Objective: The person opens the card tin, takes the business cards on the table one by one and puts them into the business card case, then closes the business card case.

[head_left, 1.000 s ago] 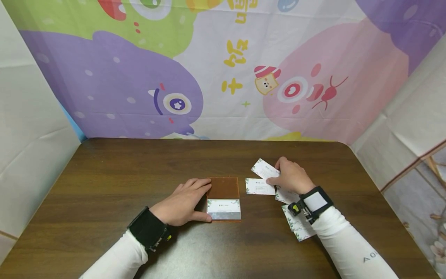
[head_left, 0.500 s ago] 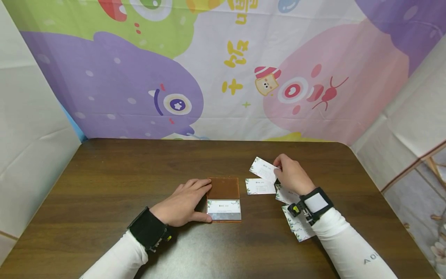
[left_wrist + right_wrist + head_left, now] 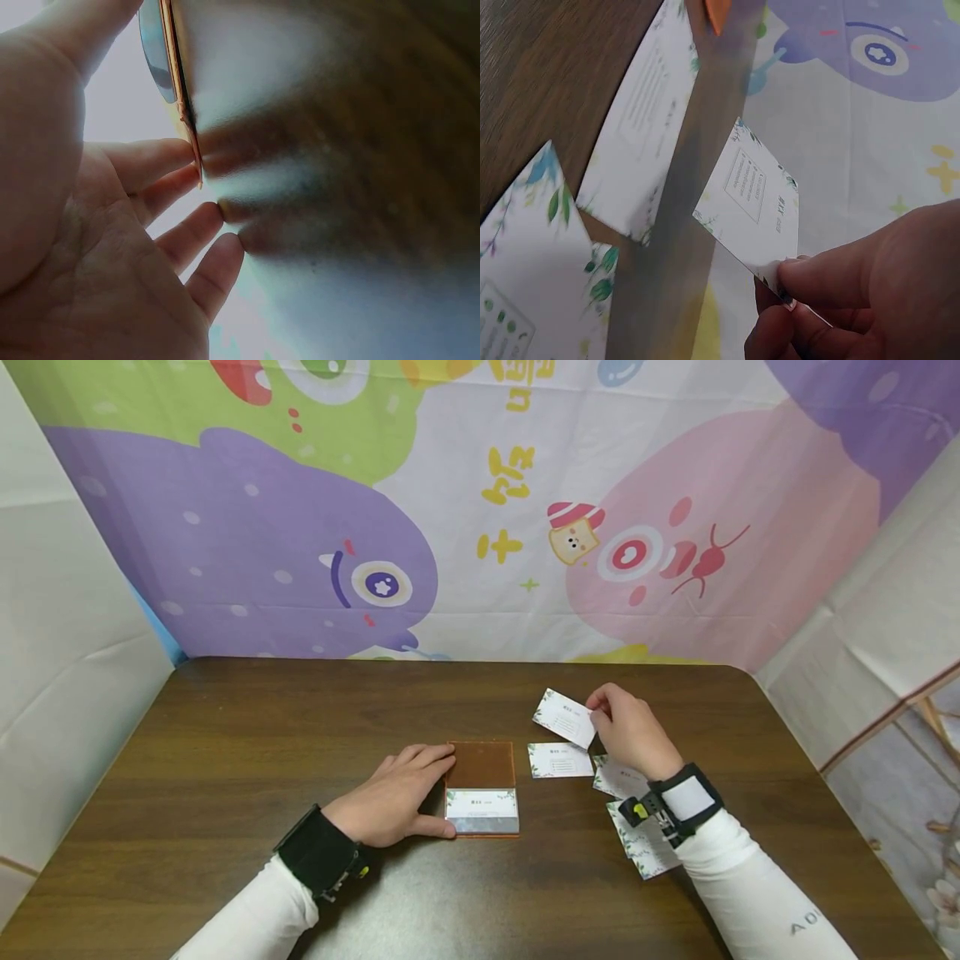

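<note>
My right hand (image 3: 637,735) pinches a white business card (image 3: 564,717) by its right end, thumb on its printed face. In the right wrist view this card (image 3: 751,202) is tilted up off the table. An unfolded brown card holder (image 3: 482,766) lies mid-table, with a leaf-printed card (image 3: 480,803) in its lower pocket. My left hand (image 3: 393,797) rests at the holder's left edge, fingers spread and fairly straight. In the left wrist view, fingertips (image 3: 202,221) touch the table beside the holder's edge (image 3: 182,105).
Another card (image 3: 559,761) lies flat right of the holder. More cards (image 3: 647,843) overlap beneath the right wrist, partly covered, with one (image 3: 615,779) just above them. A printed cloth (image 3: 495,527) hangs behind the brown wooden table (image 3: 262,718).
The right hand has lifted the upper card off the table and shifted it slightly up and left, away from the flat card below it. The left hand and holder stay put.
</note>
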Demonstrator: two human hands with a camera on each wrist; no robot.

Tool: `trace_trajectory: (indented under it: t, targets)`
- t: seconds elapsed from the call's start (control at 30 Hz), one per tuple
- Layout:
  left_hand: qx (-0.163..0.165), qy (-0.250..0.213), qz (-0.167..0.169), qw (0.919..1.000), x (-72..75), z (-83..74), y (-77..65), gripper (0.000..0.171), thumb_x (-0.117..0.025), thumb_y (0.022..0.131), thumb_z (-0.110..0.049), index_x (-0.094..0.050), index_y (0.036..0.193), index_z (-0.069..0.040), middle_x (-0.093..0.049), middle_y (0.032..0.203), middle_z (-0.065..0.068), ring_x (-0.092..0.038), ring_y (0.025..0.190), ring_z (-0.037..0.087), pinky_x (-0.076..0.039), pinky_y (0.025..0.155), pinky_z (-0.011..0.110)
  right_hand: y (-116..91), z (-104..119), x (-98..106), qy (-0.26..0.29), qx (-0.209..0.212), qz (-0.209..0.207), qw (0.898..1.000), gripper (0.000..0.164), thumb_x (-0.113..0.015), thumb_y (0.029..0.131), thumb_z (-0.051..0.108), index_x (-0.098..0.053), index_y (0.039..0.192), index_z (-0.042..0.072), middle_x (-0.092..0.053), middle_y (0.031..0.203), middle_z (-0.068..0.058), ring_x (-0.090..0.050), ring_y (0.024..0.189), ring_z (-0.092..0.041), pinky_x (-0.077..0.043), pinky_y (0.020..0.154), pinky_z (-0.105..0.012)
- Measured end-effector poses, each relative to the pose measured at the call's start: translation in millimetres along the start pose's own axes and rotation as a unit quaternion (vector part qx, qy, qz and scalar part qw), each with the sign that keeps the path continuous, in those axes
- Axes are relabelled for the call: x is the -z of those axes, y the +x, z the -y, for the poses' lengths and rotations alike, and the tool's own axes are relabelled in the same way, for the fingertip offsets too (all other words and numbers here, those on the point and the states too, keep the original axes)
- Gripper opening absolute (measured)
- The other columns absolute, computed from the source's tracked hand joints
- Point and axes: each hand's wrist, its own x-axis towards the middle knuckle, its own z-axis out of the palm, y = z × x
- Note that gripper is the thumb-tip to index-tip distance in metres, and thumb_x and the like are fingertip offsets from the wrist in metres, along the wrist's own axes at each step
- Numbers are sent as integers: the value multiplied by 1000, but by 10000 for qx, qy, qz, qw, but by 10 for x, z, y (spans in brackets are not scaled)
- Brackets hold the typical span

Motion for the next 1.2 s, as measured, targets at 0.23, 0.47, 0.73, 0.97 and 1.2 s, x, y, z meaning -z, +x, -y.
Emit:
trace_trajectory:
  t: [0.23, 0.47, 0.73, 0.97, 1.2]
  targets:
    - [6, 21, 0, 10000, 3, -4, -2, 95, -65, 87, -61, -37, 154, -1, -28, 160, 11, -25, 144, 31, -30, 107, 54, -31, 132, 16, 119, 166, 24, 9998, 12, -54, 100, 10, -60, 108, 5, -59, 89, -8, -55, 76, -24, -45, 67, -34]
    - [-7, 44, -19, 10000, 8, -5, -1, 95, -65, 87, -61, -37, 153, 0, -28, 160, 11, -25, 144, 31, -30, 107, 54, -57, 253, 11, 211, 284, 230, 9991, 12, -55, 100, 11, -60, 109, 6, -58, 89, -8, -54, 77, -23, -45, 65, -33]
    - [-19, 31, -20, 10000, 5, -1, 1, 95, -65, 86, -61, -37, 153, 0, -28, 160, 11, -25, 144, 30, -31, 107, 53, -74, 363, -17, 304, 389, 415, 9979, 11, -58, 99, 11, -61, 109, 7, -57, 89, -6, -53, 79, -23, -45, 68, -33]
    - [-7, 36, -21, 10000, 2, 1, -3, 95, -65, 86, -62, -37, 153, 0, -28, 160, 11, -25, 144, 30, -30, 107, 53, -98, 484, -84, 390, 578, 529, 9962, 9, -58, 99, 11, -61, 107, 9, -59, 88, -4, -54, 78, -21, -46, 68, -33]
    - [20, 42, -5, 10000, 5, 2, 2, 95, -65, 86, -62, -38, 153, -1, -28, 161, 10, -25, 144, 30, -30, 107, 53, -115, 597, -178, 443, 817, 710, 9931, 9, -58, 99, 13, -62, 107, 12, -59, 87, 0, -54, 74, -18, -47, 68, -32]
